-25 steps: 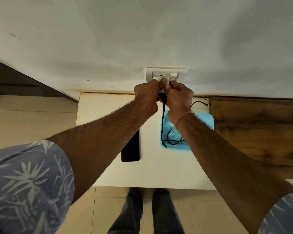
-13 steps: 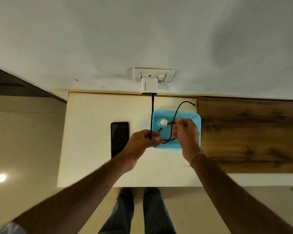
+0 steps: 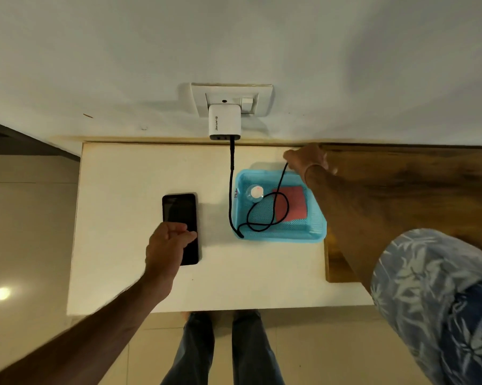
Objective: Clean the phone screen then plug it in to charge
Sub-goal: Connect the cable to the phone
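A black phone (image 3: 178, 212) lies screen up on the white table (image 3: 128, 195). My left hand (image 3: 166, 247) rests over its near end, fingers curled on the glass. A white charger block (image 3: 224, 122) sits in the wall socket (image 3: 231, 97). Its black cable (image 3: 231, 184) hangs down and loops inside a blue basket (image 3: 314, 226). My right hand (image 3: 306, 158) pinches the cable's free end above the basket's far right corner. A red cloth (image 3: 294, 204) and a small clear bottle with a white cap (image 3: 255, 192) lie in the basket.
A dark wooden surface (image 3: 417, 195) adjoins the table on the right. The white wall (image 3: 234, 45) rises behind it. Tiled floor (image 3: 26, 218) lies to the left, and my legs (image 3: 223, 348) stand at the table's near edge.
Both hands left the plugged-in charger. My left hand let go of the cable and moved onto the phone. My right hand carried the cable end up past the basket's far right corner.
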Demonstrator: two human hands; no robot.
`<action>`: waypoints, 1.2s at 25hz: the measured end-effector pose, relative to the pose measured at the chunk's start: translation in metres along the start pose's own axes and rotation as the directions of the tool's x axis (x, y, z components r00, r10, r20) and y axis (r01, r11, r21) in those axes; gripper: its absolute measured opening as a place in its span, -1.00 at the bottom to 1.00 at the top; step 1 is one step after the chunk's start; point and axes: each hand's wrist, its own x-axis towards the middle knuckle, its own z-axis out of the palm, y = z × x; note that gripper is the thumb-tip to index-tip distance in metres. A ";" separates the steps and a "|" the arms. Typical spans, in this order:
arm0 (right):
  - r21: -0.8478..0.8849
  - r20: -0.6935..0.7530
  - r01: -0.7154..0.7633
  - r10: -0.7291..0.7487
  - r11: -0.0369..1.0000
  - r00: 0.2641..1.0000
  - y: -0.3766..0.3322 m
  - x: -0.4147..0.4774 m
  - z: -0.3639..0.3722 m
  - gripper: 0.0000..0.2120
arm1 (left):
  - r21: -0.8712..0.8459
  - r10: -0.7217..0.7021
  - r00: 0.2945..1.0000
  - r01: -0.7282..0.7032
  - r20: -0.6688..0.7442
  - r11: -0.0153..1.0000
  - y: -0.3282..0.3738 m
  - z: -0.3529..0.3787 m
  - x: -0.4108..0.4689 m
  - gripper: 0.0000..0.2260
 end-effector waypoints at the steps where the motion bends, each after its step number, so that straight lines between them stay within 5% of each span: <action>1: 0.073 -0.004 -0.018 0.019 0.997 1.000 0.001 0.002 -0.002 -0.69 | 0.007 -0.006 1.000 0.006 -0.001 1.000 -0.004 0.000 0.003 -0.83; 7: 0.488 -0.114 -0.015 0.080 0.873 0.990 0.028 -0.035 -0.044 -0.72 | 0.132 0.166 0.913 -0.230 0.374 0.964 0.005 0.036 -0.019 -0.64; 11: 0.650 -0.158 0.096 0.011 0.754 0.987 0.058 -0.104 -0.087 -0.66 | 0.130 0.337 0.880 -0.397 0.334 0.908 0.018 0.061 -0.035 -0.79; 17: 0.780 -0.333 0.446 -0.313 0.438 0.890 0.097 -0.202 -0.138 -0.54 | -0.105 0.326 0.862 -0.310 0.387 0.945 0.023 0.042 -0.050 -0.90; 21: 0.839 -0.229 0.453 -0.559 0.303 0.797 0.112 -0.231 -0.136 -0.50 | -0.217 0.256 0.891 -0.183 0.376 0.959 0.015 0.006 -0.048 -0.87; 23: 0.876 -0.071 0.358 -0.649 0.322 0.757 0.115 -0.244 -0.119 -0.53 | -0.171 0.222 0.904 -0.169 0.366 0.971 0.012 -0.006 -0.044 -0.87; 26: 0.773 0.177 0.341 -0.698 0.535 0.694 0.113 -0.252 -0.074 -0.58 | -0.076 0.182 0.925 -0.166 0.333 0.983 0.014 -0.009 -0.028 -0.93; 30: 0.620 0.314 0.380 -0.661 0.687 0.682 0.102 -0.240 -0.005 -0.66 | 0.015 0.233 0.906 -0.255 0.353 0.967 0.019 0.002 -0.006 -0.92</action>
